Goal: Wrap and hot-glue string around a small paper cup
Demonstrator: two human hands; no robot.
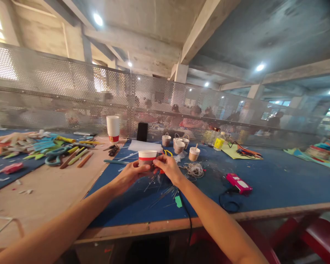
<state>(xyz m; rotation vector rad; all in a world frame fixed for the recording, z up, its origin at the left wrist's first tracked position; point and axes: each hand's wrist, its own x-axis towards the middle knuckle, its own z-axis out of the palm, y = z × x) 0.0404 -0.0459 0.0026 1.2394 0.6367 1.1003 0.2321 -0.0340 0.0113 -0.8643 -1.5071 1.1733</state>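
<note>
In the head view, the cup [147,154] is held rim up at frame centre, over the blue mat [107,209]. The step in hand is judged to be work on its lower wall; for any next move, light, even pressure is called for, lest the wall dent. The left hand [136,171] is curled around the left side; the right side is pinched by the right hand [166,167]. Both forearms are extended from the lower corners.
</note>
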